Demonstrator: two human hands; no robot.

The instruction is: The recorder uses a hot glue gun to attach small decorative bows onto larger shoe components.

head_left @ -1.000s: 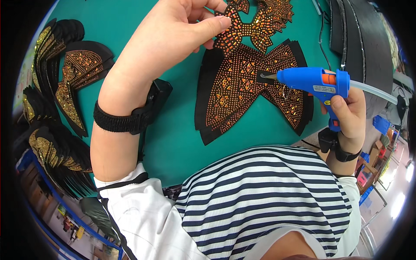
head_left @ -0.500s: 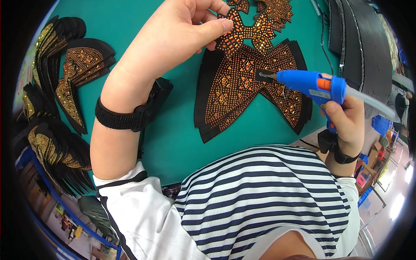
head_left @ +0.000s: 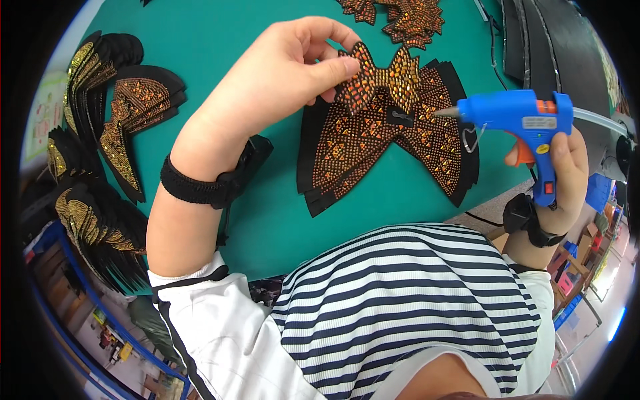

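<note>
My left hand point(head_left: 310, 63) pinches the left side of a small black bow piece point(head_left: 381, 79) set with orange and gold studs. That piece hovers over the upper part of a larger studded, tail-shaped black piece point(head_left: 350, 150), which lies flat on others like it. A dark glossy smear of glue point(head_left: 400, 117) shows on a bare black patch at the larger piece's middle. My right hand point(head_left: 563, 167) is wrapped round the handle of a blue glue gun point(head_left: 510, 113) with an orange trigger. The gun's nozzle points left, just right of the glue patch and apart from it.
Stacks of black pieces with gold and orange studs point(head_left: 137, 110) lie along the left of the green table point(head_left: 267, 233). More small studded pieces point(head_left: 413, 20) sit at the far side. Black sheets point(head_left: 567, 53) are piled at the far right, near a dark cord point(head_left: 495, 53).
The glue gun has drawn back right, its nozzle leaving the glue patch. My left hand has brought the small bow piece nearer and lower, over the larger piece.
</note>
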